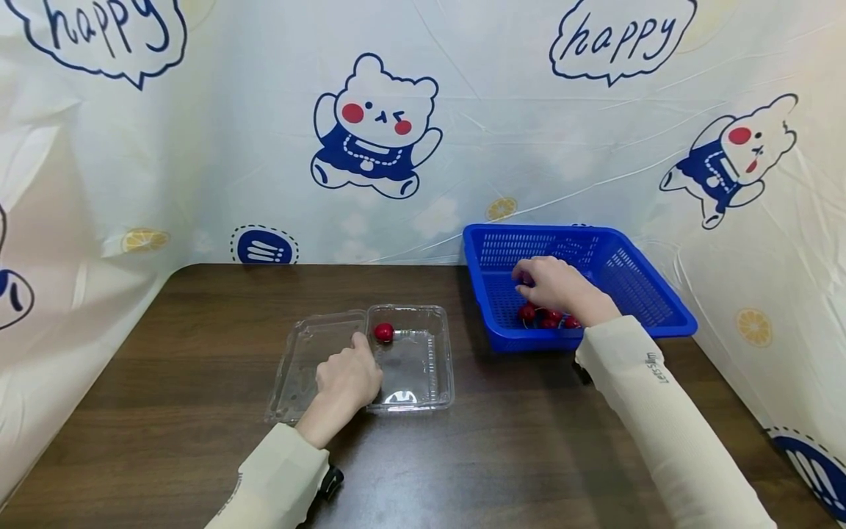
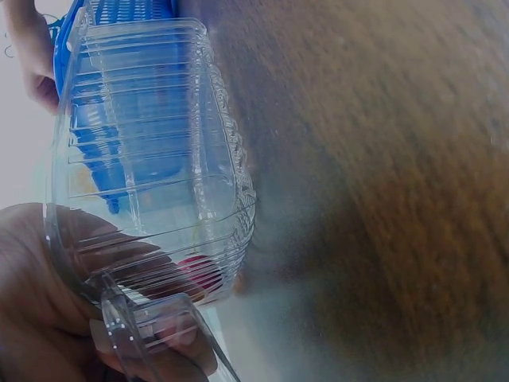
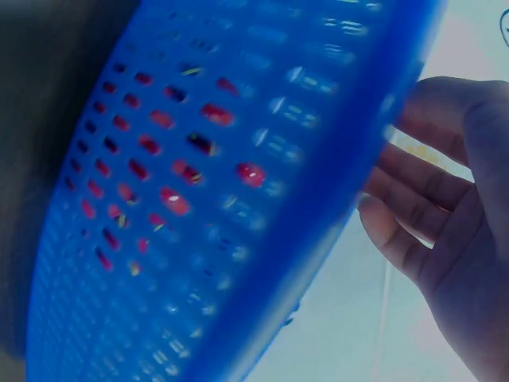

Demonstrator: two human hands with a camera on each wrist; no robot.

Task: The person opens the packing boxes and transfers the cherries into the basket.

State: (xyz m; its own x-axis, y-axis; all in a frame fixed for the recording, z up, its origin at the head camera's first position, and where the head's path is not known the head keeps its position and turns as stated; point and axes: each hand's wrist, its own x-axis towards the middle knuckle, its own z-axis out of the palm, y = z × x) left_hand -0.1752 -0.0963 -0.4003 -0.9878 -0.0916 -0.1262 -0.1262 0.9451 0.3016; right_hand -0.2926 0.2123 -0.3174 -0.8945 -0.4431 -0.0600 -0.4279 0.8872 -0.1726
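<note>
A clear plastic clamshell box (image 1: 441,378) lies with its lid (image 1: 307,345) folded out to the left. One red cherry (image 1: 383,333) is in its back left corner. My left hand (image 1: 349,376) grips the box at the hinge side; the left wrist view shows fingers through the plastic. Over the blue basket (image 1: 492,323), my right hand (image 1: 560,285) has its finger and thumb around what looks like a dark cherry (image 1: 526,279). Several cherries (image 1: 527,313) lie below it in the basket. In the right wrist view, the rim hides some fingertips.
The brown wooden table (image 1: 198,367) bears the box and the basket. A printed curtain (image 1: 502,147) hangs behind and along both sides, close against the basket's back and right. The basket's raised rim (image 1: 661,330) surrounds the cherries.
</note>
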